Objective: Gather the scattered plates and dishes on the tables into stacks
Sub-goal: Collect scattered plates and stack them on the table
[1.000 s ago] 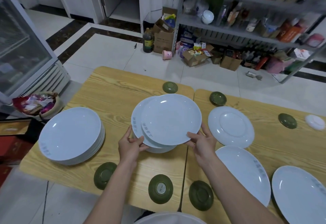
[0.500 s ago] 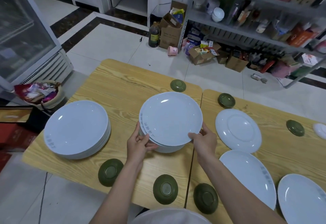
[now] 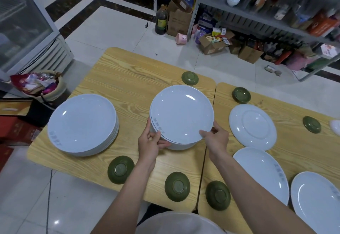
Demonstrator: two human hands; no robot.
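Left grip (image 3: 149, 144), right grip (image 3: 217, 139) clasping plates (image 3: 182, 112), glossy, round

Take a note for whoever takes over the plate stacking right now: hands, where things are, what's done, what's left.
Hands: left hand grips the centre stack's near-left rim; right hand pinches its near-right rim.
Done: left stack and centre stack, both on the left table.
Left: three loose plates on the right table, six green dishes across both tables, one small white dish at the right edge.
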